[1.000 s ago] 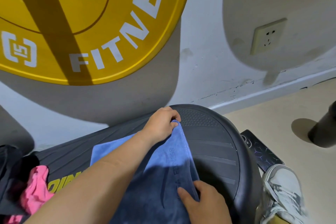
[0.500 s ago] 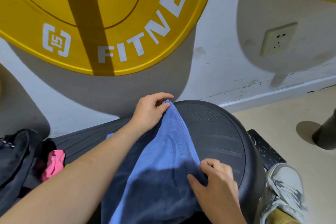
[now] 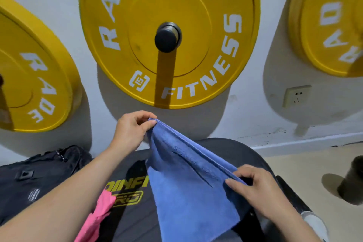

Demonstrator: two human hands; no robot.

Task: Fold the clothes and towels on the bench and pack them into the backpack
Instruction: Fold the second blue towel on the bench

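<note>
Left hand [image 3: 133,129]: thumb and fingers pinched the far corner of the blue towel [image 3: 188,182], held up in front of the wall. Right hand [image 3: 253,188]: fingers curled round the near end of the same edge, lower and closer to the body. That edge ran taut between the two hands, sloping down from left to right.

The rest of the towel hung below it in a loose sheet with a few diagonal creases, above the black counter [image 3: 135,220]. Whether its lower hem touched the counter could not be told.

Black backpack [image 3: 39,179] lay at the left end of the counter, against the wall. A pink garment [image 3: 98,214] lay crumpled just right of it, partly hidden by the left forearm.

Behind: three yellow plates, the middle one [image 3: 196,25] on a peg. A socket [image 3: 296,96] sat on the wall at right. A dark cylinder [image 3: 351,179] stood on the floor at right. A shoe [image 3: 314,222] showed under the right wrist.
</note>
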